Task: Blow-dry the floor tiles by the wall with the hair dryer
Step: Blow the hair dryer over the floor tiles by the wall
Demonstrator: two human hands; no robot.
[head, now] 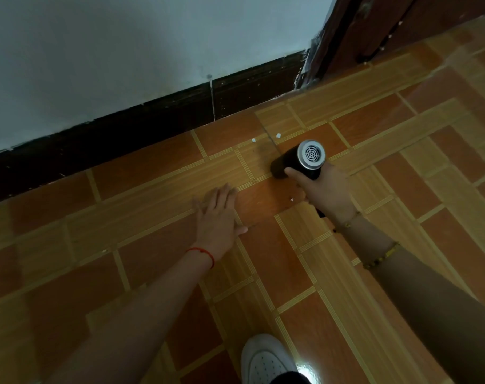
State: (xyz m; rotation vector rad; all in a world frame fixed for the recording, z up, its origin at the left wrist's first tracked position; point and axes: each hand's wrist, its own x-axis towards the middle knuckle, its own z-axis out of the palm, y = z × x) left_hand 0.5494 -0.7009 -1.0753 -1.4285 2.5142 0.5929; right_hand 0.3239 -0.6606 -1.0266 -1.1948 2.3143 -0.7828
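A black hair dryer (296,160) with a silver rear grille is held low over the orange and tan floor tiles (158,187), its nozzle aimed left and down toward the tiles near the wall (125,51). My right hand (323,192) is wrapped around its handle, which is hidden under the fingers. My left hand (217,217) rests flat on the tiles with fingers together, a little left of the dryer's nozzle and not touching it.
A dark skirting board (152,126) runs along the foot of the pale wall. A brown wooden door frame (346,42) stands at the upper right. Two small white bits (278,135) lie on the tiles near the skirting. My white shoe (266,361) is at the bottom.
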